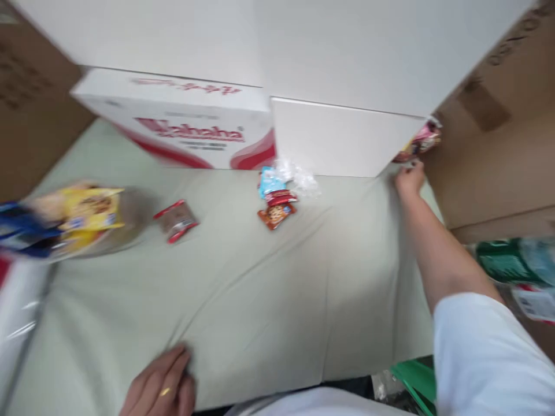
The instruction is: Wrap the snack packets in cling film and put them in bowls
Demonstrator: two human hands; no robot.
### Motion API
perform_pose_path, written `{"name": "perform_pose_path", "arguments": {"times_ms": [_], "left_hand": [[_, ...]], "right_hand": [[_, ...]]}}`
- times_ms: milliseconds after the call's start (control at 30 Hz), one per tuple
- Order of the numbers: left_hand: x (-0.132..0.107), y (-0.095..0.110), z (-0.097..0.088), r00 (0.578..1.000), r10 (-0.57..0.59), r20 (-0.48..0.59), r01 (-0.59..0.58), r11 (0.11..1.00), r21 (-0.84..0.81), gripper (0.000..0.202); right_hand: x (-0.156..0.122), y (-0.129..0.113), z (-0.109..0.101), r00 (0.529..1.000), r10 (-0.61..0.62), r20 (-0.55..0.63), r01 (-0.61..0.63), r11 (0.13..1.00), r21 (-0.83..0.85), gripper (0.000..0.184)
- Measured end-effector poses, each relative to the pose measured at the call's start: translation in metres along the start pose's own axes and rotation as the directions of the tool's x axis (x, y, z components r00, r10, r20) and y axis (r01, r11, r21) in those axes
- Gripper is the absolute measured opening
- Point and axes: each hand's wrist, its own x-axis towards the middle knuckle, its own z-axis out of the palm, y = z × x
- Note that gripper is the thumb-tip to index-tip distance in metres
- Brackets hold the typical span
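My right hand is stretched far out to the back right of the table, its fingers curled at the corner of a white box, just below a pink snack packet wedged between that box and a brown carton. Whether it grips the packet is blurred. My left hand lies on the pale green cloth at the near edge, fingers together and pressed down, a ring on one finger. Nothing shows in it.
A white and red printed box stands at the back left. Small snack packets and a clear wrapper lie mid-table, a red packet further left. A clear bag of yellow packs sits left. Brown cartons flank both sides.
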Motion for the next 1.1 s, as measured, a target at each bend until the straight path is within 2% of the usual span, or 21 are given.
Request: {"name": "perform_pose_path", "arguments": {"times_ms": [67,167,233,300,333,400,500,533,600,667,700,767,867,1000,1100], "left_hand": [[0.003,0.005,-0.004,0.996,0.078,0.040,-0.081,0.993,0.081,0.033],[0.010,0.016,-0.009,0.998,0.052,0.030,-0.054,0.997,0.063,0.032],[0.015,0.021,-0.015,0.999,-0.012,0.044,0.013,0.999,-0.035,0.027],[0.023,0.016,-0.021,0.994,-0.066,0.083,0.078,0.986,-0.145,0.021],[0.029,0.008,-0.024,0.993,-0.105,0.056,0.114,0.979,-0.172,0.020],[0.048,-0.019,-0.026,0.983,-0.166,-0.073,0.159,0.983,-0.092,0.016],[0.089,-0.084,-0.024,0.925,-0.295,-0.240,0.320,0.945,0.070,0.025],[0.104,-0.107,-0.022,0.912,-0.336,-0.233,0.364,0.927,0.086,0.034],[0.132,-0.147,-0.015,0.909,-0.391,-0.144,0.404,0.912,0.073,0.041],[0.151,-0.173,-0.007,0.916,-0.390,-0.097,0.396,0.917,0.052,0.031],[0.155,-0.179,-0.005,0.920,-0.382,-0.085,0.386,0.921,0.044,0.026],[0.155,-0.180,-0.003,0.932,-0.353,-0.085,0.356,0.934,0.035,0.018],[0.139,-0.163,-0.009,0.952,-0.289,-0.105,0.293,0.956,0.029,0.023],[0.131,-0.122,-0.021,0.972,-0.184,-0.143,0.179,0.983,-0.045,0.024],[0.155,-0.082,-0.017,0.970,-0.205,-0.130,0.173,0.959,-0.224,0.018]], "right_hand": [[-0.032,0.005,-0.003,0.994,-0.070,0.084,0.069,0.998,0.010,0.043],[-0.088,0.023,-0.004,0.955,-0.245,0.168,0.240,0.969,0.048,0.042],[-0.130,0.041,-0.003,0.885,-0.435,0.168,0.436,0.899,0.035,0.051],[-0.171,0.062,-0.004,0.822,-0.551,0.146,0.550,0.834,0.047,0.060],[-0.191,0.074,-0.005,0.796,-0.590,0.137,0.588,0.807,0.056,0.062],[-0.226,0.095,-0.009,0.765,-0.636,0.101,0.631,0.772,0.075,0.066],[-0.268,0.118,-0.019,0.740,-0.672,0.037,0.667,0.739,0.095,0.069],[-0.279,0.122,-0.022,0.734,-0.679,0.020,0.674,0.732,0.093,0.069],[-0.296,0.126,-0.028,0.724,-0.690,0.006,0.687,0.722,0.077,0.067],[-0.306,0.126,-0.031,0.716,-0.698,0.011,0.697,0.715,0.059,0.063],[-0.310,0.125,-0.032,0.715,-0.699,0.012,0.697,0.715,0.050,0.060],[-0.315,0.123,-0.033,0.723,-0.691,-0.002,0.690,0.723,0.032,0.056],[-0.320,0.119,-0.032,0.746,-0.665,-0.040,0.666,0.746,0.018,0.050],[-0.324,0.116,-0.030,0.785,-0.615,-0.075,0.618,0.785,0.033,0.046],[-0.324,0.115,-0.029,0.803,-0.590,-0.080,0.595,0.802,0.052,0.046]]}}
